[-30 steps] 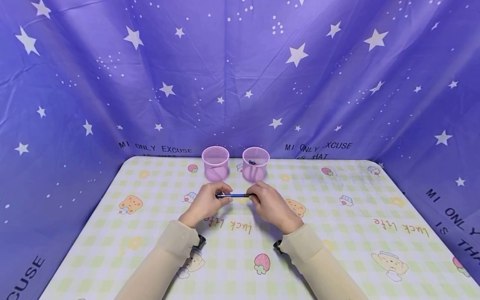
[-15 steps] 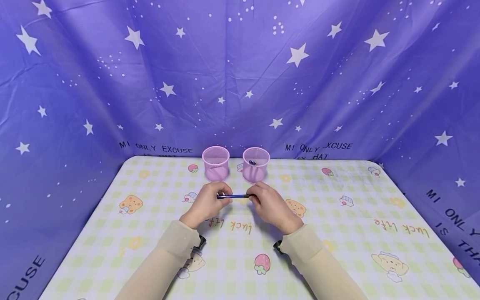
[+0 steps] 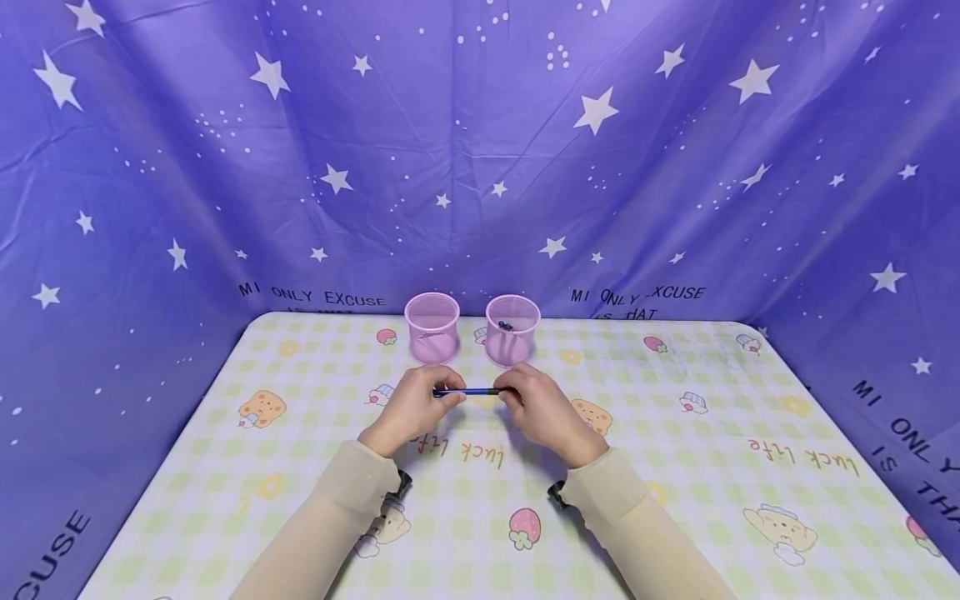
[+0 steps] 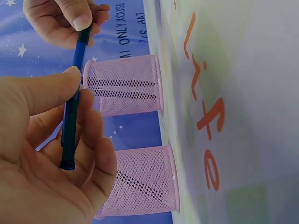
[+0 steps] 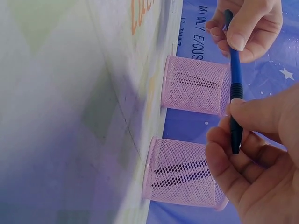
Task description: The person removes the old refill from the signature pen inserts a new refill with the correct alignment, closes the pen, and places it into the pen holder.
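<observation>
A blue ballpoint pen (image 3: 477, 392) with a black ribbed grip is held level between both hands over the tablecloth. My left hand (image 3: 416, 406) pinches its rear end between thumb and fingers; in the left wrist view the dark end of the pen (image 4: 68, 135) extends over the curled fingers. With thumb and fingertips, my right hand (image 3: 543, 410) grips the black front part, and the pointed tip of the pen (image 5: 236, 143) shows in the right wrist view. Just beyond the hands stand two pink mesh pen holders, a left one (image 3: 422, 343) and a right one (image 3: 496, 343).
Two dark pens (image 3: 506, 326) lean inside the right holder; one slim dark stick shows through the left holder's mesh. A checked tablecloth (image 3: 675, 467) with cartoon prints covers the table. Behind its far edge hangs a purple star-patterned curtain (image 3: 480, 125).
</observation>
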`<state>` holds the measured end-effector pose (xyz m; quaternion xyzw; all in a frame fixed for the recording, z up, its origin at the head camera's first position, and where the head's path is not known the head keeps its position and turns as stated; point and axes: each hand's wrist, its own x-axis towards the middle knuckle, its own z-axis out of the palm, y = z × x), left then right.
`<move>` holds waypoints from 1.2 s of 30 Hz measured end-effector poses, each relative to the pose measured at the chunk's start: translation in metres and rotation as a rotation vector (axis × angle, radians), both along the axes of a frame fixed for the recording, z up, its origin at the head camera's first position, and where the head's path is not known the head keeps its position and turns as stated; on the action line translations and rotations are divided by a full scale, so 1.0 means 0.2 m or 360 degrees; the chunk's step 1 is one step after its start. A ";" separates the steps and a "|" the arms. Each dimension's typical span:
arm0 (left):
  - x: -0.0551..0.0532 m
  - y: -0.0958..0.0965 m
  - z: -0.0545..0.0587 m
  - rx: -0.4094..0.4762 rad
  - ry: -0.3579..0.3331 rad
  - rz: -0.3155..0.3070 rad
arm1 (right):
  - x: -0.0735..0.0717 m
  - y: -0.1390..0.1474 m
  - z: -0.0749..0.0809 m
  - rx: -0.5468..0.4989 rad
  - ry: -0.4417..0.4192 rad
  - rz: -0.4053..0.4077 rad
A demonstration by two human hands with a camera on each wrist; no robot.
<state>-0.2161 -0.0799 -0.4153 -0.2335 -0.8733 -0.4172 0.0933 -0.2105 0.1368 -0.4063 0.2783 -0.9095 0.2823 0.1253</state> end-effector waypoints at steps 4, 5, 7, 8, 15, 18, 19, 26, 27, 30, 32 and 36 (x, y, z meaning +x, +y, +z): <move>0.00 0.00 0.00 -0.0007 -0.0003 0.0002 | -0.01 0.01 -0.01 -0.0053 -0.0031 0.0019; 0.00 0.00 0.00 -0.0007 -0.0003 0.0003 | -0.01 0.01 -0.01 -0.0070 -0.0043 0.0023; 0.00 0.00 0.00 -0.0004 -0.0002 0.0007 | -0.02 0.01 -0.01 -0.0106 -0.0077 0.0031; 0.00 0.00 0.00 -0.0004 -0.0007 0.0010 | -0.02 0.02 -0.01 -0.0122 -0.0096 0.0034; 0.00 0.00 0.00 0.0007 0.0016 -0.0007 | -0.03 0.02 -0.02 -0.0196 -0.0177 0.0031; 0.00 0.00 -0.01 -0.0017 0.0055 0.0003 | -0.02 0.02 -0.02 -0.0211 -0.0189 0.0029; -0.01 0.00 -0.01 -0.0023 0.0072 0.0005 | -0.02 0.02 -0.01 -0.0218 -0.0194 0.0030; -0.01 0.00 -0.01 -0.0031 0.0099 0.0020 | -0.02 0.02 -0.01 -0.0261 -0.0220 0.0025; -0.01 0.00 -0.01 -0.0031 0.0099 0.0022 | -0.02 0.02 -0.01 -0.0264 -0.0223 0.0022; -0.01 0.00 -0.01 -0.0030 0.0088 0.0026 | -0.03 0.03 -0.01 -0.0289 -0.0245 0.0011; 0.00 0.00 -0.01 -0.0028 0.0077 0.0033 | -0.03 0.03 -0.02 -0.0312 -0.0263 0.0004; 0.00 0.00 -0.01 -0.0019 0.0056 0.0042 | -0.03 0.03 -0.02 -0.0347 -0.0301 -0.0018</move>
